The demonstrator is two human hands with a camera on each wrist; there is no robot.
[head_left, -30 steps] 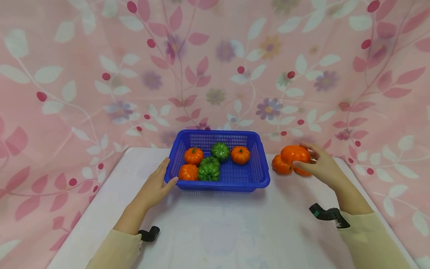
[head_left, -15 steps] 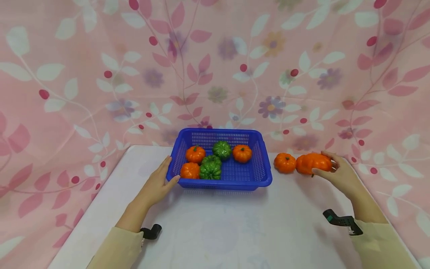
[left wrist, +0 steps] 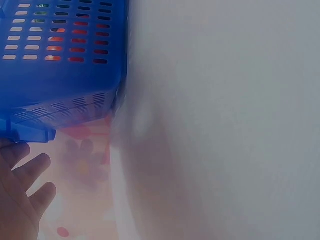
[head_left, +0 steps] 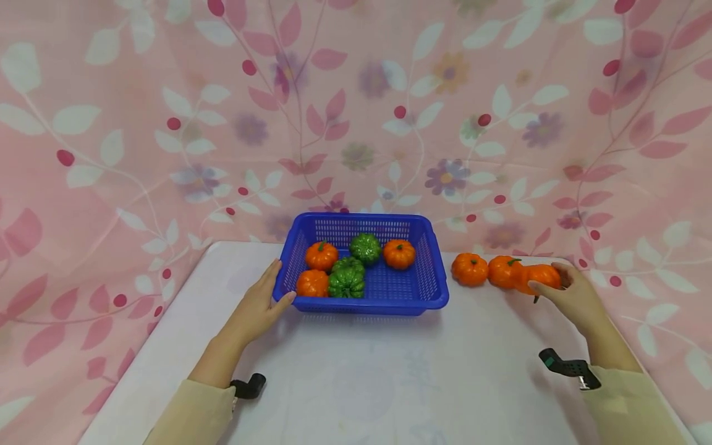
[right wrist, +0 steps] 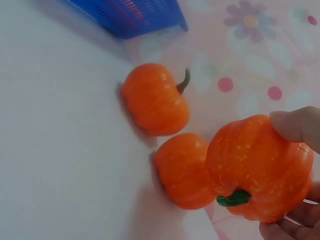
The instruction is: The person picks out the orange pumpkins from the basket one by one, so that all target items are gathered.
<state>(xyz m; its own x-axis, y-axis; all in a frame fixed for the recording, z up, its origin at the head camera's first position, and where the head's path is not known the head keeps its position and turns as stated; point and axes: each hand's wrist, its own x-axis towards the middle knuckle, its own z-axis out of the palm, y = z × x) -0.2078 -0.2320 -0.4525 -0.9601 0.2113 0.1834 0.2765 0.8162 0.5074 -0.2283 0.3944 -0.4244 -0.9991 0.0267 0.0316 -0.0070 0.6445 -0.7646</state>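
Note:
My right hand [head_left: 577, 298] grips an orange toy pumpkin [right wrist: 260, 167] with a green stem, thumb on one side and fingers on the other. Two more orange pumpkins stand on the table in the right wrist view: a nearer pumpkin [right wrist: 184, 171] that the held one partly overlaps, and a farther pumpkin [right wrist: 156, 99]. My left hand [head_left: 257, 306] lies at the left end of a blue plastic basket [head_left: 361, 305], its fingers extended along the rim. Inside the basket sit several pumpkins, among them an orange one [head_left: 399, 254] and a green one [head_left: 365, 248].
A white-covered table [head_left: 356, 377] bears everything. Behind it hangs a pink floral cloth [head_left: 356, 111], close to the basket's back. The right half of the basket floor shows bare mesh. Black wrist cameras [head_left: 250, 386] are worn at both sleeves.
My right hand has moved right and lower with the pumpkin, uncovering the two pumpkins beside the basket. My left hand and the basket have stayed in place.

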